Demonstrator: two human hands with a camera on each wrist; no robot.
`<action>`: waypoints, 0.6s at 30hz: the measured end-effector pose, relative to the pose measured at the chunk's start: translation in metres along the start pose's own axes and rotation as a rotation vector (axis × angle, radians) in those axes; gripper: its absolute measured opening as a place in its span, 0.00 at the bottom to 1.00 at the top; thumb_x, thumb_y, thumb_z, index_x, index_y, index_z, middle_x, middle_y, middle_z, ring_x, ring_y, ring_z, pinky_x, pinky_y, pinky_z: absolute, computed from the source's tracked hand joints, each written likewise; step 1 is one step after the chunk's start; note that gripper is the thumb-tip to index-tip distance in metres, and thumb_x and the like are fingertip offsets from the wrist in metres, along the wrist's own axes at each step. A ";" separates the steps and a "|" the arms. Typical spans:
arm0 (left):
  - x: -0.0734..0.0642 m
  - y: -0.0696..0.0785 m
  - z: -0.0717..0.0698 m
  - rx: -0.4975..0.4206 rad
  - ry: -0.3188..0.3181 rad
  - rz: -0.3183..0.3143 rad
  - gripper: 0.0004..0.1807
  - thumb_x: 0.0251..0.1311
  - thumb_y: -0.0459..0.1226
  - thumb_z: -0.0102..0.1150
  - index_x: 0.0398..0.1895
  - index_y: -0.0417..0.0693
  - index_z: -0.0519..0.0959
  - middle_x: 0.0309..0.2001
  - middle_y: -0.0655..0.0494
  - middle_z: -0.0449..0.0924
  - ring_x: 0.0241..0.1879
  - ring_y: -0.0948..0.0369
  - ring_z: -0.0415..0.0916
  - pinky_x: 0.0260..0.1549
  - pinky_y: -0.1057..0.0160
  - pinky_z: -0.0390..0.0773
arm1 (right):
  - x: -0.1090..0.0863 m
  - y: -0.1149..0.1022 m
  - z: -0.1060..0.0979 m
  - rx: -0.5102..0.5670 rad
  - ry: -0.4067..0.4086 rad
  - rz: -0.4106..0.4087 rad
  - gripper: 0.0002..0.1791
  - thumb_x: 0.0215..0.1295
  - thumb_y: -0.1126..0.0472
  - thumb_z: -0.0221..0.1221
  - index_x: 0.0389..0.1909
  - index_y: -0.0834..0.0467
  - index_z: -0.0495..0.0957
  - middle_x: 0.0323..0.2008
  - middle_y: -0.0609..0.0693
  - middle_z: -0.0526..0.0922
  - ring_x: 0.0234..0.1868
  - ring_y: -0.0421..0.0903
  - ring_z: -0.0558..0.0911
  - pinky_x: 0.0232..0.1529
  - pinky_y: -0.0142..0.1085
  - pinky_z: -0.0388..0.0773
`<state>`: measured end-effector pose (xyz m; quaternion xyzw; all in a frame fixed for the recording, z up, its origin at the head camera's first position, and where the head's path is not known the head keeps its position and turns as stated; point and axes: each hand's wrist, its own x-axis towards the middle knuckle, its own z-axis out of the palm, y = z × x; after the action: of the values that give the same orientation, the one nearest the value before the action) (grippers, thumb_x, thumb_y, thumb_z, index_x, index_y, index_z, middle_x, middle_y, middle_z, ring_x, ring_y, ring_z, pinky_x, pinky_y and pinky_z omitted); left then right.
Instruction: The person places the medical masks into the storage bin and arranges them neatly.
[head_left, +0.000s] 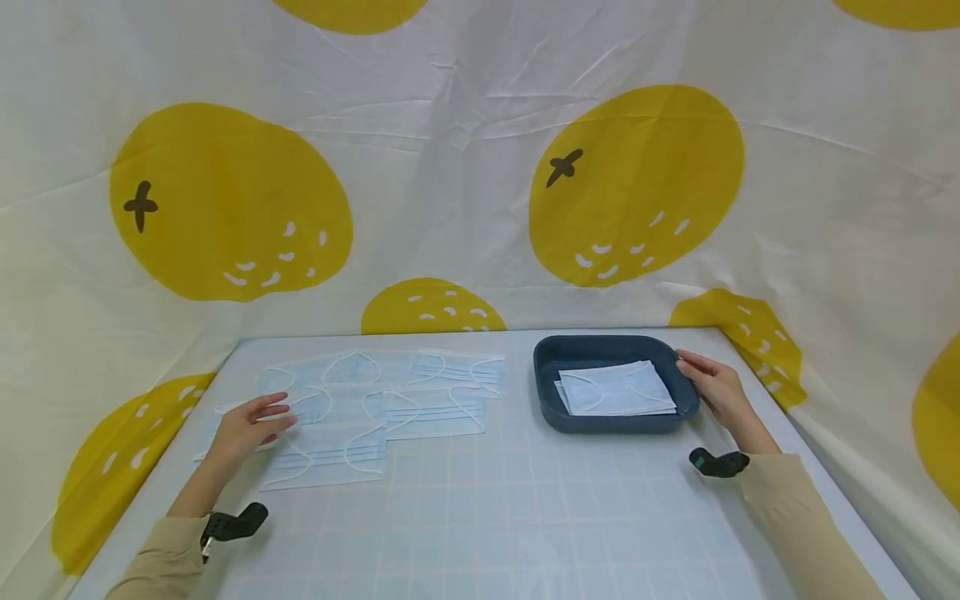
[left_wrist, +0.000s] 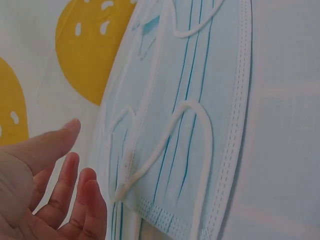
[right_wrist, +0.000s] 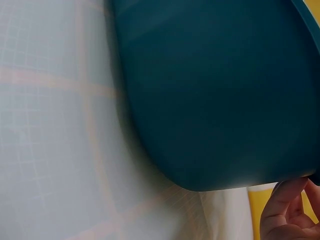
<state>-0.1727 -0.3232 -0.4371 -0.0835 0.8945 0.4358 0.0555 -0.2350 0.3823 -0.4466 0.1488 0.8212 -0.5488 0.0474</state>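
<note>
Several masks I saw spread lower left, left hand hung relaxed nearby, right hand gripped blue tray lower right, stacked masks inside

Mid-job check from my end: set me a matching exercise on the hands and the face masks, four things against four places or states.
Things:
1. Left hand
2. Right hand
3. Spread-out face masks
4. Stacked face masks

Places or states:
A. Inside the dark blue tray
B. Touching the tray's right end
C. Fingers relaxed, holding nothing
D. Lying flat on the table, left of the tray

Pairs: 1-C, 2-B, 3-D, 4-A
</note>
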 end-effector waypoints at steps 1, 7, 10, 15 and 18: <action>0.000 -0.002 -0.001 0.009 -0.007 -0.001 0.38 0.61 0.49 0.61 0.68 0.37 0.63 0.61 0.32 0.71 0.33 0.81 0.73 0.36 0.76 0.80 | 0.000 0.000 0.000 -0.001 -0.001 -0.004 0.37 0.70 0.41 0.49 0.72 0.58 0.56 0.73 0.61 0.55 0.71 0.57 0.59 0.69 0.46 0.60; 0.000 -0.010 -0.008 0.069 -0.066 -0.007 0.41 0.59 0.51 0.63 0.68 0.35 0.62 0.62 0.32 0.70 0.36 0.79 0.72 0.35 0.74 0.80 | 0.000 -0.001 0.001 -0.001 0.001 -0.007 0.36 0.71 0.42 0.48 0.72 0.58 0.56 0.73 0.61 0.57 0.70 0.55 0.61 0.68 0.43 0.61; 0.000 -0.014 -0.009 0.086 -0.083 -0.011 0.42 0.58 0.51 0.64 0.67 0.34 0.63 0.62 0.32 0.70 0.35 0.79 0.72 0.35 0.74 0.79 | -0.001 -0.002 0.001 0.005 -0.001 -0.006 0.36 0.71 0.42 0.48 0.73 0.58 0.56 0.73 0.60 0.56 0.70 0.55 0.61 0.68 0.44 0.61; -0.001 -0.022 -0.008 0.112 -0.088 -0.015 0.42 0.56 0.51 0.66 0.66 0.32 0.65 0.61 0.30 0.70 0.37 0.70 0.77 0.33 0.72 0.79 | -0.002 -0.002 0.001 0.003 -0.005 -0.008 0.36 0.71 0.43 0.47 0.73 0.58 0.56 0.73 0.61 0.56 0.71 0.56 0.60 0.69 0.46 0.60; -0.001 -0.026 -0.006 0.138 -0.085 -0.001 0.42 0.55 0.51 0.67 0.65 0.32 0.65 0.60 0.29 0.70 0.42 0.59 0.79 0.32 0.72 0.80 | -0.001 -0.001 0.002 0.000 -0.005 -0.009 0.36 0.71 0.43 0.47 0.73 0.58 0.56 0.73 0.61 0.57 0.71 0.56 0.60 0.69 0.46 0.60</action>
<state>-0.1669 -0.3439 -0.4528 -0.0614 0.9192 0.3763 0.0991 -0.2344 0.3803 -0.4460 0.1436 0.8219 -0.5493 0.0470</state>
